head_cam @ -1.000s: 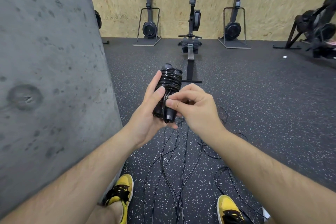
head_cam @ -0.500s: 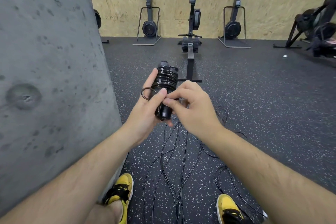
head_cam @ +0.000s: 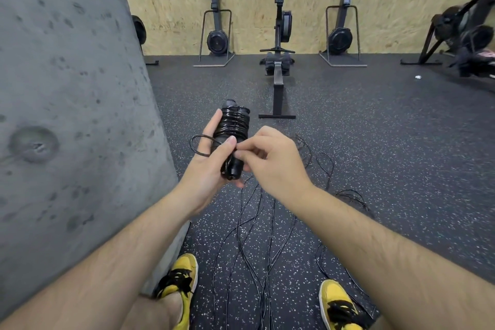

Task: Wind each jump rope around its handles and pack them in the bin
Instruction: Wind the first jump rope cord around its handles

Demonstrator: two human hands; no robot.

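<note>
Above the loose ropes (head_cam: 257, 236) on the floor, left hand (head_cam: 211, 169) grips the wound rope bundle (head_cam: 233, 131). Right hand (head_cam: 270, 163) fingers pinch the cord beside it.

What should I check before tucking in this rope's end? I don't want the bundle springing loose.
1. Left hand wrapped around the wound jump rope: ok.
2. Coils sit tight on the upper part of the handles: ok.
3. Free end loop sticks out around a left finger, not yet tucked: not ok.
4. Right hand pinching the cord beside the left thumb: ok; what lies under its grip: cannot tell.
5. Loose ropes on the floor, some tangled, lie by the yellow shoes: not ok.
6. Bin in reach: cannot tell, none in view.
</note>
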